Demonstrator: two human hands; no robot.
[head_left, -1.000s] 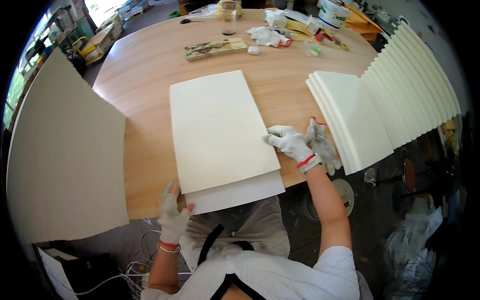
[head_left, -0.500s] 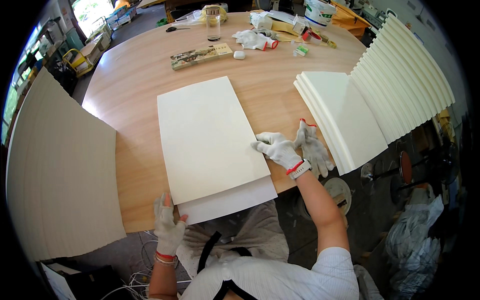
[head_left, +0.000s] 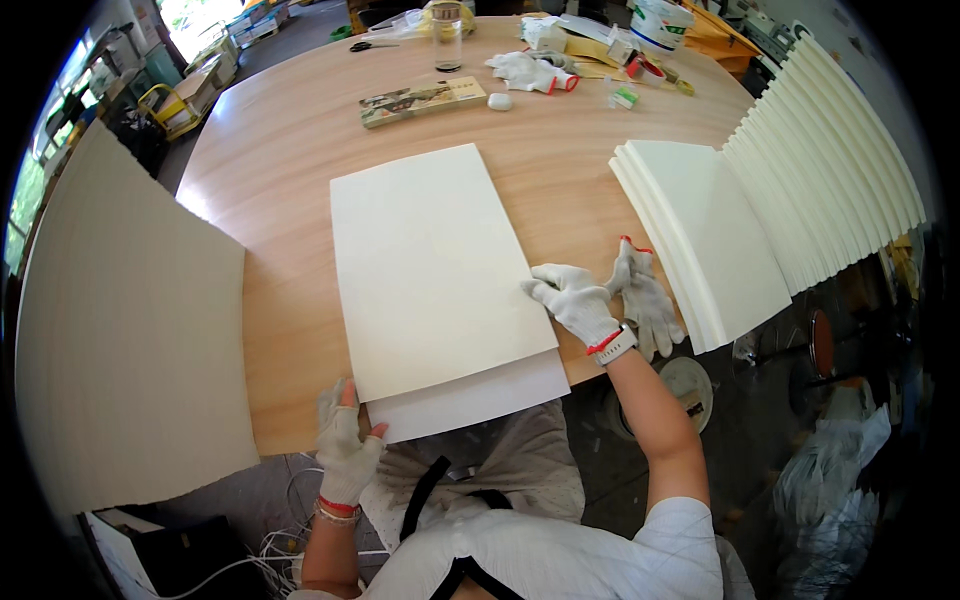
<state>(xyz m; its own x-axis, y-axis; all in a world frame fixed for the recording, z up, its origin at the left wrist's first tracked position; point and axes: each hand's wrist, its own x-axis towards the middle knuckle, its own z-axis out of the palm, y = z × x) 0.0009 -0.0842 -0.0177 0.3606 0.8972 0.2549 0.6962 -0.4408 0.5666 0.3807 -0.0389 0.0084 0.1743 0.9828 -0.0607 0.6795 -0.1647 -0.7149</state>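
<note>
Spotter: What do you have under the hands?

Operator: From my end, a smooth cream rectangular sheet [head_left: 440, 270] lies flat on the pale wood-grained table [head_left: 290, 330], near its front edge, with a thinner-looking white sheet [head_left: 470, 395] showing beneath its lower side.

Spotter: And your left?

Operator: My left hand [head_left: 345, 445], in a grey-white knit glove with bare thumb and finger ends, is at the sheets' lower left corner. Thumb and finger stand spread apart around it, so I call that hand open.

Spotter: The right?

Operator: My right hand [head_left: 575, 298], in a white knit glove with a red cuff, has its fingertips at the cream sheet's right edge, slightly bent. I can't tell whether they pinch it or only rest there.

Spotter: What's around you?

Operator: Just beside my right hand lies a loose grey-white knit glove [head_left: 648, 300] with a red hem. Beyond that, a fanned cream stack [head_left: 720, 200] runs off to the right; a broad cream pile [head_left: 140, 320] stands at the left. Farther back I see a long patterned box [head_left: 422, 101] near a small white rounded case [head_left: 500, 102].
</note>
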